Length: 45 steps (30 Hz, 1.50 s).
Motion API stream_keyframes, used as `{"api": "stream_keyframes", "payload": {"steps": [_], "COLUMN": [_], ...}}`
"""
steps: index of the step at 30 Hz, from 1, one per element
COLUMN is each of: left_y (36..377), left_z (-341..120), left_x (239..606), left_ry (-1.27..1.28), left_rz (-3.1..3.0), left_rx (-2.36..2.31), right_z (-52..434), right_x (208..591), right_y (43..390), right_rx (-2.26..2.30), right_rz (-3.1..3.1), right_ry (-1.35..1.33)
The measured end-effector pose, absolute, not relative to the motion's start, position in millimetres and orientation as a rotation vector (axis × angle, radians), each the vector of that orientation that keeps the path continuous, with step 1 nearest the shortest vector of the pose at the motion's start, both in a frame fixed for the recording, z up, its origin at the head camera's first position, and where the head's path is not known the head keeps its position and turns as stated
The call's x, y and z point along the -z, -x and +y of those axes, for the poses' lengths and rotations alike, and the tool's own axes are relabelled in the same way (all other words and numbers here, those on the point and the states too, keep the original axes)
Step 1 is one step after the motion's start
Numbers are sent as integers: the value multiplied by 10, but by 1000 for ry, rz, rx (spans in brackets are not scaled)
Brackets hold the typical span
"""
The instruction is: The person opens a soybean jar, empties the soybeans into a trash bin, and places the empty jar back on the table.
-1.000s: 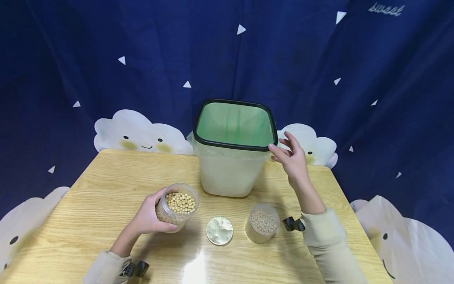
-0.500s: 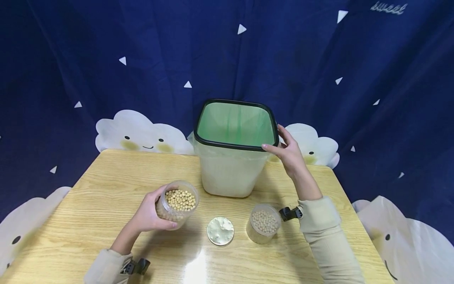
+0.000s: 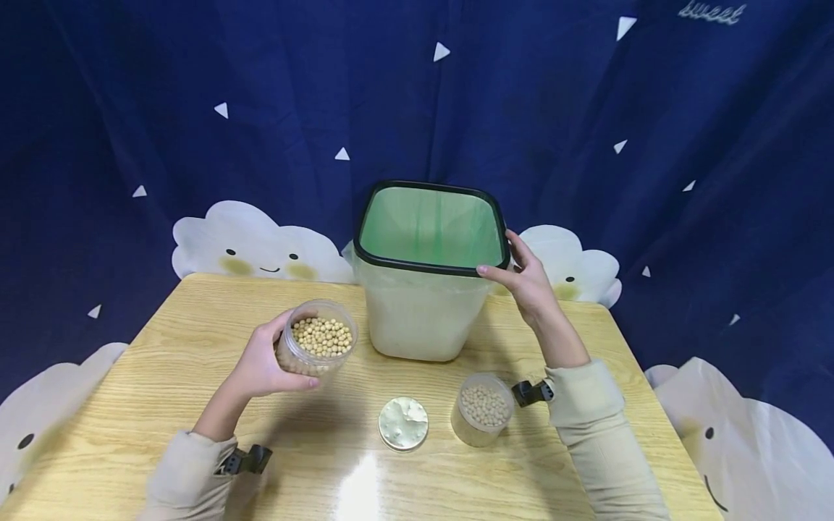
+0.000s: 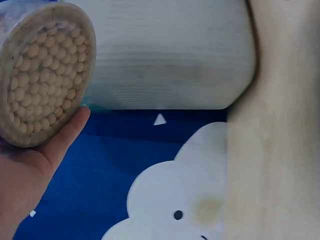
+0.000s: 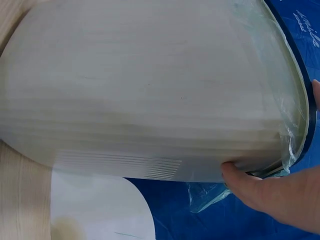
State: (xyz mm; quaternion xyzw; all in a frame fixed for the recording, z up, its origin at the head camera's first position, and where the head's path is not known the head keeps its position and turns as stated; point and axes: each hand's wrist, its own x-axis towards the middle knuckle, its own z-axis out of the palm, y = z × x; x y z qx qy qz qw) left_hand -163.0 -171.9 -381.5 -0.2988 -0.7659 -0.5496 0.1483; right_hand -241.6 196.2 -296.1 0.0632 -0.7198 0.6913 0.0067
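In the head view my left hand (image 3: 267,362) grips a clear plastic jar (image 3: 317,340) of pale yellow soybeans (image 3: 322,336) round its side. The jar is open at the top and held above the table; its underside shows in the left wrist view, beans visible through it. A whitish trash bin (image 3: 423,318) with a black rim (image 3: 417,266) and a pale green liner stands at the middle back. With its thumb on the rim and other fingers against the outer side, my right hand (image 3: 526,284) holds the bin's right front corner.
A round silvery lid (image 3: 403,423) lies on the wooden table (image 3: 215,333) in front of the bin. Right of it stands a second jar (image 3: 482,410) of beans, below my right forearm. A dark blue curtain (image 3: 280,79) hangs behind the table.
My left hand has lifted the jar, slightly leftward and toward the bin's height. The right hand has come in from the bin's right side and taken hold of its rim.
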Motion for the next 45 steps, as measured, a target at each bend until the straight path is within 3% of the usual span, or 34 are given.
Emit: {"api": "stream_keyframes", "payload": {"steps": [21, 45], "left_y": [2195, 2727], "left_z": [-1771, -1581], "left_x": [2879, 2340], "left_ry": [708, 652], "left_rz": [-2237, -2479], "left_rx": [1435, 1124], "right_z": [1948, 2030], "right_x": [2980, 2950], "right_y": [2446, 2514], "right_rx": [-2198, -2346], "right_rz": [-2235, -2199], "right_ry": [-247, -245]}}
